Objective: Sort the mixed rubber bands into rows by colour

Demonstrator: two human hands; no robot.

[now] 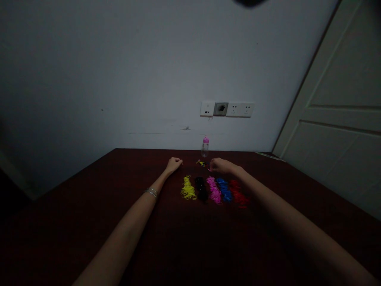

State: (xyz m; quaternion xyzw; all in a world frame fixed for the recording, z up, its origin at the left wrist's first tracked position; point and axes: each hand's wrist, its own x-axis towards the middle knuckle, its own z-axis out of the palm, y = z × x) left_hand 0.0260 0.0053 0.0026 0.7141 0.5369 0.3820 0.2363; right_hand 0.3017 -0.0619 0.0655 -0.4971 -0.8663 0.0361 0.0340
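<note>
My right hand (pixel 219 165) is closed in a pinch just beyond the coloured rows, with a pink rubber band (pixel 209 170) showing at its fingertips. Left of those fingers lies a small mixed pile of rubber bands (pixel 201 163), mostly yellow with dark ones. My left hand (pixel 174 164) rests on the table with curled fingers pressed together; whatever they may hold is too small to make out. Nearer to me are heaps of yellow rubber bands (pixel 188 189), black bands (pixel 201 189), pink bands (pixel 214 190), blue bands (pixel 224 190) and red bands (pixel 238 194), side by side.
A clear bottle with a pink cap (pixel 205 147) stands at the back of the dark red table (pixel 178 238), near the wall. Wall sockets (pixel 239 110) sit above it. To the right is a pale panelled door (pixel 333 99). The light is dim.
</note>
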